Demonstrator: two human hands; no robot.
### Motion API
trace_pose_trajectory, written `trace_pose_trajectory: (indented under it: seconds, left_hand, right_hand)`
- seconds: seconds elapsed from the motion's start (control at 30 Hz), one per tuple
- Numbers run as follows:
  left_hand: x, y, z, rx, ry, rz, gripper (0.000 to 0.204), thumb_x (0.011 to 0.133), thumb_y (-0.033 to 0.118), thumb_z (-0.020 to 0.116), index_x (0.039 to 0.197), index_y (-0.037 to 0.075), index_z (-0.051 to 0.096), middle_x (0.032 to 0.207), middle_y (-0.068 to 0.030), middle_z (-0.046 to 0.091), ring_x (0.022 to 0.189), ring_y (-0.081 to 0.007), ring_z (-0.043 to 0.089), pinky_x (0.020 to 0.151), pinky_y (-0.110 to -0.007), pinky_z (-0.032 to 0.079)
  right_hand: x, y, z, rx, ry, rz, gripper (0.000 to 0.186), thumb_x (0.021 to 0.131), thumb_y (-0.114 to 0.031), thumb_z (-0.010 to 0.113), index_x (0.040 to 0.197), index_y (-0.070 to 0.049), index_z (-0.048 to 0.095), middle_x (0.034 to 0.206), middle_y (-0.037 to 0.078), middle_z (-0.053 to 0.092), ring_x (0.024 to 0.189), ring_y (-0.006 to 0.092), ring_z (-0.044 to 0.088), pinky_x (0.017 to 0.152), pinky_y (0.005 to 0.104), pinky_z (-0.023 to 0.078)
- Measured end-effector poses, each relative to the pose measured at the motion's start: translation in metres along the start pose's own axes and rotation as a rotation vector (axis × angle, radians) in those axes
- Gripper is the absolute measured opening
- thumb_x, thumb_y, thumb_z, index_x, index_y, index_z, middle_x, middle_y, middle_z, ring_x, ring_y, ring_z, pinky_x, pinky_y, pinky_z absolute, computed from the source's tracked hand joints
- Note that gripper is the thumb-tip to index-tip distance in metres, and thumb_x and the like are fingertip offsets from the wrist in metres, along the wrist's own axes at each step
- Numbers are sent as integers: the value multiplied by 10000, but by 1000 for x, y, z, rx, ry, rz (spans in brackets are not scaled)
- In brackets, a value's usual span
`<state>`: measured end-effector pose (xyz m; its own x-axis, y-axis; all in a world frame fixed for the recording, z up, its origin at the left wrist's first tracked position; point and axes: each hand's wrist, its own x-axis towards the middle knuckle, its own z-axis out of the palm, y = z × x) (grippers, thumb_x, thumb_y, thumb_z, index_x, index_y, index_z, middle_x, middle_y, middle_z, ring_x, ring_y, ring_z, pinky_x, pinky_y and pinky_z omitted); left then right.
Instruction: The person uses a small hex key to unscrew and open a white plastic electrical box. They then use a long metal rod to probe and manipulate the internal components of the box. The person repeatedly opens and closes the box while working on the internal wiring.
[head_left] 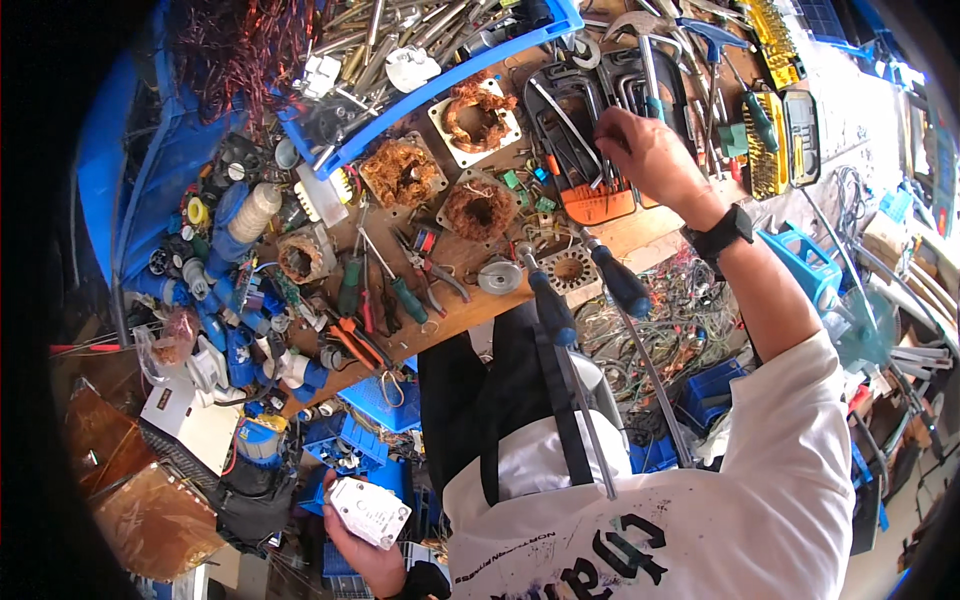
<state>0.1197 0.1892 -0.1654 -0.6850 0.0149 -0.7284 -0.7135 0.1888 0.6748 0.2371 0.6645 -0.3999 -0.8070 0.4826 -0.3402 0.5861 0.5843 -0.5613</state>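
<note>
The left hand (pixel 365 560) is closed around a white, squarish, block-like metal piece (pixel 368 512) with rounded corners and dark marks on its face; the digits show along the piece's left side, while whatever part of the grip lies beneath it is hidden. This hand is low at the person's left side, reaching up from the lower edge, with a black wristband (pixel 428 580) cut off there and most of the forearm out of sight. The right hand (pixel 650 155) is bent over an open black plastic tool case (pixel 540 118) with an orange lower section (pixel 600 208); its fingers curl downward, their tips are hard to make out, and I cannot tell whether they pinch anything or only touch the tools. The back of that hand faces up, the wrist wears a black watch (pixel 722 230), and the bare forearm runs back to a white short sleeve (pixel 790 400). Just left of the right hand's fingers lies a straight silver metal bar (pixel 565 120). Farther left on the brown wooden bench (pixel 470 315) sit square metal blocks with ragged copper windings (pixel 475 122). Two long screwdrivers with dark blue handles (pixel 553 305) extend from the bench edge across the lap; what supports them is unclear. The tangled wires (pixel 650 340) under the right forearm blur together.
</note>
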Motion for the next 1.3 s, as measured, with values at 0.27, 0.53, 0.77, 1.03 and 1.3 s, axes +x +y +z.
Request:
trace_pose_trajectory:
  seconds: [0.27,0.53,0.77,1.03,1.3]
  left_hand:
    - [-7,2,4,-13,155,4,498,1001,404,343,1374,88,437,1128,-134,621,1038,-222,603,859,-349,503]
    - [-9,-3,1,-37,160,-19,495,1012,399,314,1384,90,415,1136,-120,605,1040,-206,589,860,-324,492]
    - [-12,-2,-5,-52,163,-11,494,1014,398,308,1386,90,410,1138,-119,602,1043,-210,587,884,-334,480]
    - [-12,-7,-21,-44,103,21,489,1016,375,304,1372,64,428,1184,-116,594,1100,-221,571,933,-344,461]
    - [-16,-1,-29,-11,38,57,497,1011,382,321,1373,58,428,1217,-106,582,1116,-219,565,948,-342,451]
  right_hand:
    - [-2,-12,22,164,-76,107,316,797,-135,660,1090,-37,592,810,170,662,805,339,655,737,406,518]
    - [-1,-24,19,183,-136,129,482,782,-170,706,1208,-48,516,807,148,669,794,322,657,732,404,516]
    - [-21,-20,26,224,-125,170,602,786,-208,732,1295,-46,456,782,137,667,783,322,656,727,405,514]
    - [-50,-11,20,367,-123,263,532,803,-155,732,1270,-51,500,771,102,680,653,205,666,636,345,524]
    - [-51,-5,22,532,-116,347,254,829,-112,705,1049,3,651,749,79,687,589,123,639,575,267,520]
